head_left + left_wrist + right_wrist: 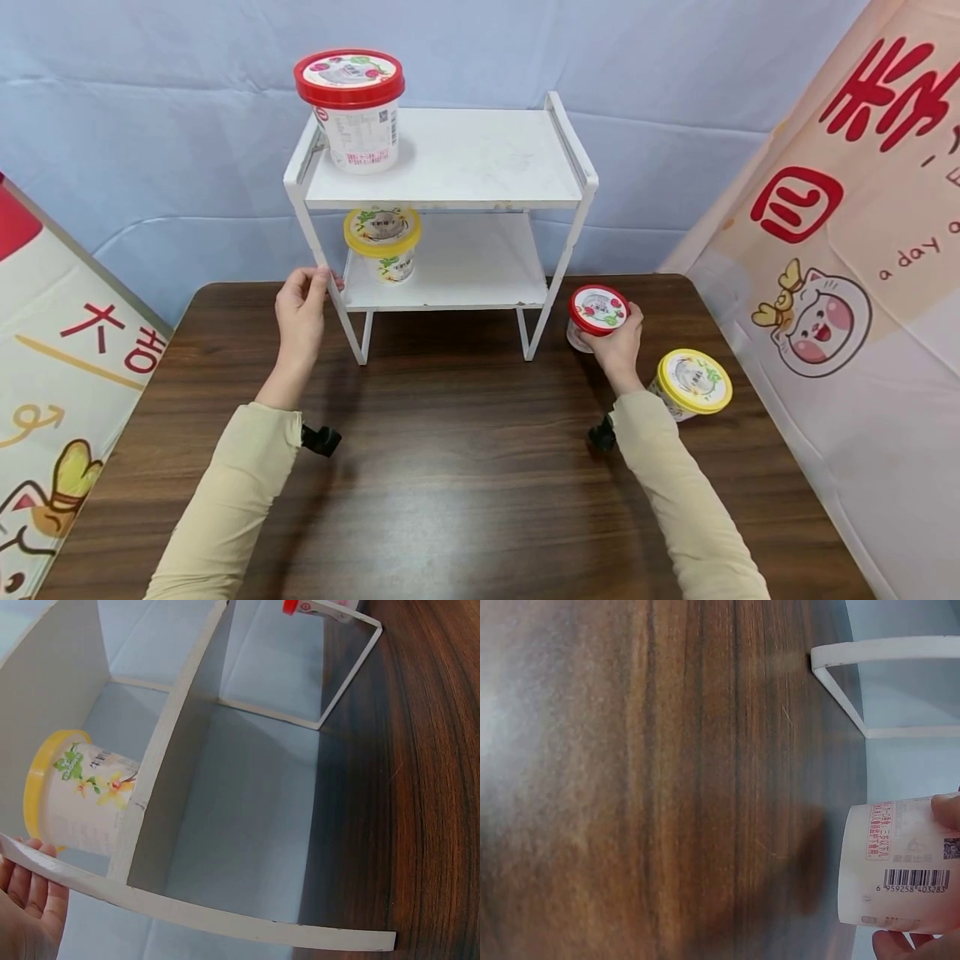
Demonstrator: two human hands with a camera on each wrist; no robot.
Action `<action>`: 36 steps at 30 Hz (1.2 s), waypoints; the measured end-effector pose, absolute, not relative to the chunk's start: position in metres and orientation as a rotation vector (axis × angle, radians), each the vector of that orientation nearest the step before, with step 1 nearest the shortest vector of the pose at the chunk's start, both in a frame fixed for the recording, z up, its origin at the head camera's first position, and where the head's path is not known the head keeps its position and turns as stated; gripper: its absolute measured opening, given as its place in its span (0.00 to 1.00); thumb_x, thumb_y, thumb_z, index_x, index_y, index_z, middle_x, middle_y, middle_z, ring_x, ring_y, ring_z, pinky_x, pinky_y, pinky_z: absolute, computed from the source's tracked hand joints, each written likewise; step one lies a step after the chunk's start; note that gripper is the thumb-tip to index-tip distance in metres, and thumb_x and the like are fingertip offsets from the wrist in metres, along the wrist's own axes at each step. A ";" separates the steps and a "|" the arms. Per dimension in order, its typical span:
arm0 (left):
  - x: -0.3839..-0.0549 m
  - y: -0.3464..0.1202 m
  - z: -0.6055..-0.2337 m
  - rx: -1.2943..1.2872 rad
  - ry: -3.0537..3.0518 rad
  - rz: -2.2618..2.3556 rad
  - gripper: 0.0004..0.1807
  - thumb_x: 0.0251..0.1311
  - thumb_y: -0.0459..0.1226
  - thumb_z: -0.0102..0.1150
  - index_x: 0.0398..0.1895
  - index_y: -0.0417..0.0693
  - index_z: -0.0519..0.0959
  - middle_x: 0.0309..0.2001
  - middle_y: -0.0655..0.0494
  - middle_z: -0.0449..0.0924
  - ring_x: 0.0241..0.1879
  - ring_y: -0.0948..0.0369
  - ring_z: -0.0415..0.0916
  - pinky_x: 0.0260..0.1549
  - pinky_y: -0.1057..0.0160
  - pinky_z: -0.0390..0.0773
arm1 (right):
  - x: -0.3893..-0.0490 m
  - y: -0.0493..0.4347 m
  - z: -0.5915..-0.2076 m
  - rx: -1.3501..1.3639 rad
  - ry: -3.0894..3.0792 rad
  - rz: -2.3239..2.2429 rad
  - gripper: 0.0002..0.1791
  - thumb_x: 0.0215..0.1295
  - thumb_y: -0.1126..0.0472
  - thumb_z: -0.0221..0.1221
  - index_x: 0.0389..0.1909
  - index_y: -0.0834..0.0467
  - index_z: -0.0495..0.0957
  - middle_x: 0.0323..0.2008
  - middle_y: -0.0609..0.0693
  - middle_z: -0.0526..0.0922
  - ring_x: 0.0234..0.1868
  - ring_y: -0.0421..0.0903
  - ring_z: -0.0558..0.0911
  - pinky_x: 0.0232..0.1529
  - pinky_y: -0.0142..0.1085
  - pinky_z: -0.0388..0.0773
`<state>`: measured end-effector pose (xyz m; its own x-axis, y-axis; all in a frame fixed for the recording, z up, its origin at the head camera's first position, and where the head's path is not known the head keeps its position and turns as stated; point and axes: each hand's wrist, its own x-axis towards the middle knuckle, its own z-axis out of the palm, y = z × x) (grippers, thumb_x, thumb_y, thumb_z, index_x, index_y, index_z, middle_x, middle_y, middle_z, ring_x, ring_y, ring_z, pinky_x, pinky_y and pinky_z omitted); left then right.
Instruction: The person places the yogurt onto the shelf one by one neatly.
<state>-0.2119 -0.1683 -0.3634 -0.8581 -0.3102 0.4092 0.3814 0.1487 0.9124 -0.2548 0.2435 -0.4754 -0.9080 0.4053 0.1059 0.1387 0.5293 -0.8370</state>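
Observation:
A white two-tier shelf point(472, 162) stands at the back of the table. My left hand point(300, 321) holds its left front post, fingers around the edge in the left wrist view. Right of the shelf, my right hand point(621, 346) grips a small red-lidded ice cream tub point(597, 307) by its side. That tub's barcode side point(907, 870) faces the right wrist camera, with a shadow on the table beside its base. A large red-lidded tub point(358, 125) is on the top tier at left. Below it, a yellow-lidded tub point(82, 795) stands on the lower tier.
Another yellow-lidded tub point(690, 383) stands on the table by my right forearm. The dark wood table point(450, 467) ends at the light blue cloth backdrop point(660, 125). Printed cloth panels point(847, 275) flank both sides.

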 end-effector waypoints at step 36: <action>-0.212 -0.169 -0.364 -0.063 -1.928 -1.747 0.13 0.65 0.35 0.48 0.32 0.29 0.73 0.27 0.61 0.76 0.30 0.68 0.73 0.32 0.73 0.69 | -0.218 0.234 -0.443 -0.146 -2.559 1.254 0.53 0.42 0.63 0.70 0.65 0.66 0.46 0.59 0.66 0.60 0.60 0.59 0.63 0.60 0.51 0.60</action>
<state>-0.2118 -0.1690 -0.3635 -0.8568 -0.3113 0.4110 0.3784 0.1618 0.9114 -0.2176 0.2341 -0.4429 -0.9536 0.2148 0.2108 -0.0349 0.6167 -0.7864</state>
